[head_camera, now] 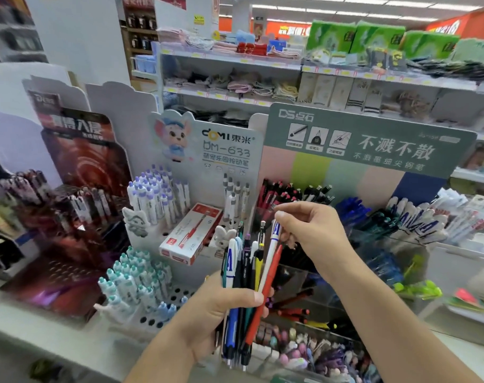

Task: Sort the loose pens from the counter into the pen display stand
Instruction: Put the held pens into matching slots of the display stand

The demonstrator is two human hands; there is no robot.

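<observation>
Pens (247,275) stand bunched upright in the left hand (221,313), fingers curled around their barrels, in front of the pen display stand (368,150). Right hand (310,230) pinches the top of a white pen (272,244) in the bunch between thumb and fingertips. Red box (191,237) rests on the neighbouring white stand (229,150).

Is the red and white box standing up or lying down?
Lying down. The box rests flat and tilted on the white stand, its long printed face up, between the rows of pens.
</observation>
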